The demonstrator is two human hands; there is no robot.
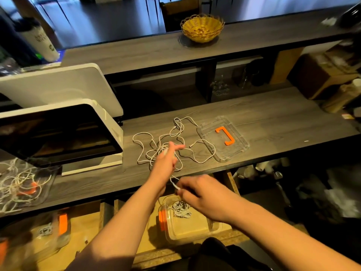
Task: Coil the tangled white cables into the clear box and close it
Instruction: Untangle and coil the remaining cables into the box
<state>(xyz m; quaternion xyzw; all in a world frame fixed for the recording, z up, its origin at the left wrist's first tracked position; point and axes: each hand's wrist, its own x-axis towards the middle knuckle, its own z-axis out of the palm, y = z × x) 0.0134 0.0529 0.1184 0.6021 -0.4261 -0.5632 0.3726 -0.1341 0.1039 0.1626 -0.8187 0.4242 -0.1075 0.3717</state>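
A tangle of white cables [172, 142] lies spread on the grey wooden counter. My left hand [166, 160] rests in the tangle with a few strands wound round it, the index finger straight. My right hand [195, 189] pinches a white cable end at the counter's front edge. Below that edge, on a lower shelf, stands the open clear box [187, 229] with an orange latch and one coiled cable [180, 210] inside. The clear lid [223, 138] with an orange handle lies on the counter to the right of the tangle.
A white-framed screen [58, 133] stands at the left of the counter. Another clear box with tangled cables [23, 184] sits at the far left, and more boxes [50, 235] on the lower shelf. A yellow wicker basket [202, 27] stands on the upper shelf.
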